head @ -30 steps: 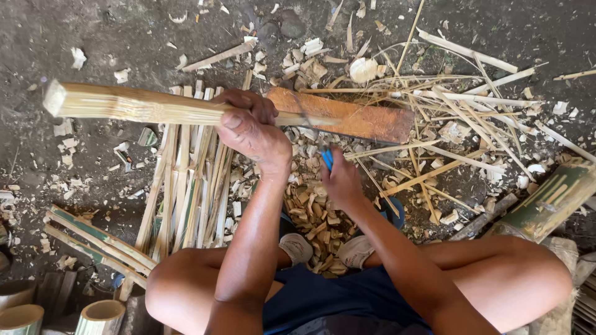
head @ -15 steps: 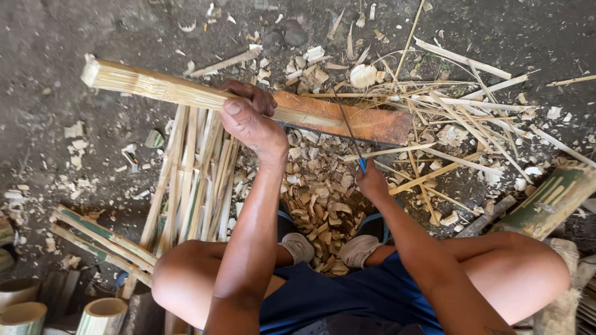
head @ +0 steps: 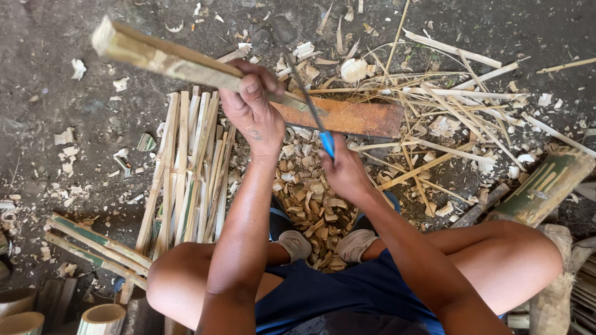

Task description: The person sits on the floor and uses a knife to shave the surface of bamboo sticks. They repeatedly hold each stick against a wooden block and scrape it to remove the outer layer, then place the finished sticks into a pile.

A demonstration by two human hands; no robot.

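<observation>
Above the shavings, left hand (head: 251, 108) grips bamboo slat (head: 167, 59).

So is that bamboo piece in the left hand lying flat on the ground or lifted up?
Lifted. The left hand grips the bamboo piece mid-length, its far end raised clear of the ground, its near end toward the orange board.

I squat low, knees spread wide, both forearms reaching forward and down between them. My left hand (head: 251, 108) is out ahead at arm's length, fingers curled over in a full, closed grip, knuckles up, wrist bent slightly inward. My right hand (head: 343, 170) sits nearer my body and lower, fist closed tight with the back of the hand toward me, the forearm angling in from my right knee. The two hands are near each other but apart.
</observation>
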